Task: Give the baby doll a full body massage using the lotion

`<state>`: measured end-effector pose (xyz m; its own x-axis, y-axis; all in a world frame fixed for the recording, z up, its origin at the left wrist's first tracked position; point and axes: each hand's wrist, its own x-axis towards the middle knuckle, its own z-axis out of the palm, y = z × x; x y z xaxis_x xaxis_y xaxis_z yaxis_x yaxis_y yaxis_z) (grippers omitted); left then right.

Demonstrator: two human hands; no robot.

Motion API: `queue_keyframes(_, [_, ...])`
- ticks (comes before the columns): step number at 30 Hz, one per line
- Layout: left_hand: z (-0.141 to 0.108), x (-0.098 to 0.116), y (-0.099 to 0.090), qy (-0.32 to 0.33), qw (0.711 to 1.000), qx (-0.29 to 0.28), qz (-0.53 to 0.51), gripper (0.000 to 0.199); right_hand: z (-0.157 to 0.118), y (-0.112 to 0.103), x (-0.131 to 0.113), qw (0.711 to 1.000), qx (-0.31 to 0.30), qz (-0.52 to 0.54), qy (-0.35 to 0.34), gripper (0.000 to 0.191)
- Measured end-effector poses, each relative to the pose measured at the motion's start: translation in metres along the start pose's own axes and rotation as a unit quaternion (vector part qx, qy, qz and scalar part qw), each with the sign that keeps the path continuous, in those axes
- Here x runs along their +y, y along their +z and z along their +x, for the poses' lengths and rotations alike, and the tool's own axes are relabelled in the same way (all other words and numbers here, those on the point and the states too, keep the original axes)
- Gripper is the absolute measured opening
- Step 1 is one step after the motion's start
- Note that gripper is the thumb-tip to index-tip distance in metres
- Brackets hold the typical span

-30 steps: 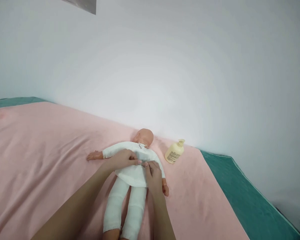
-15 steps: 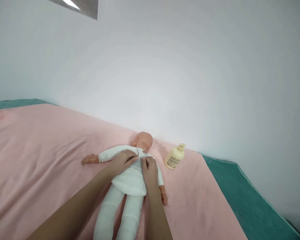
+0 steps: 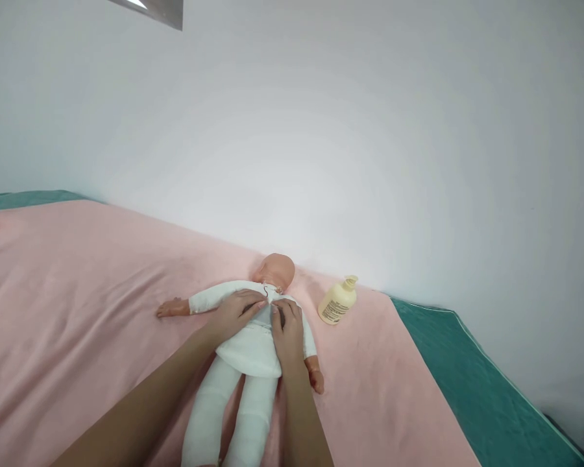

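Observation:
A doll (image 3: pixel 250 351) with a white cloth body lies on a pink sheet, its bare head (image 3: pixel 276 271) toward the wall and its arms spread. Both my hands rest on the doll's upper back or chest; which side faces up I cannot tell. My left hand (image 3: pixel 233 314) lies on the left part of the torso, thumb apart from the fingers. On the right part, my right hand (image 3: pixel 289 329) rests with its fingers bent and thumb apart. Neither hand holds anything visible. A thin dark thread shows near the doll's neck.
A pale yellow pump bottle (image 3: pixel 338 301) stands right of the doll, near the wall (image 3: pixel 321 143). The pink sheet (image 3: pixel 384 383) covers a green surface (image 3: pixel 472 363) that shows at the right and far left. Something grey hangs at the top left.
My right hand has shifted slightly up the torso, closer to the doll's neck. The whole view has moved a little; the doll and bottle stay in place.

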<state>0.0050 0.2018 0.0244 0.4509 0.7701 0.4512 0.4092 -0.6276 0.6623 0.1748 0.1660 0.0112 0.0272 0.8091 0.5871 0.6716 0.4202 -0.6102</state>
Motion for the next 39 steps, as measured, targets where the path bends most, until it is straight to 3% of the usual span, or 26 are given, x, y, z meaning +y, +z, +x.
queue_keyframes(4, [-0.001,-0.004,0.003,0.023,0.999,-0.005,0.033,0.038,0.001,0.000,-0.001,1.000,-0.017,0.003,0.006,0.026])
queue_keyframes(14, [0.000,-0.008,0.005,0.011,0.998,-0.036,0.054,0.038,0.004,0.000,-0.001,0.999,-0.046,-0.014,0.025,0.026])
queue_keyframes(25, [-0.001,-0.016,0.012,0.040,0.997,0.031,0.062,0.034,0.002,0.001,0.004,0.998,-0.057,-0.027,0.010,0.034])
queue_keyframes(39, [-0.002,-0.019,0.014,0.034,0.996,0.022,0.083,0.039,0.002,0.003,0.009,0.996,-0.070,-0.047,0.002,0.037])
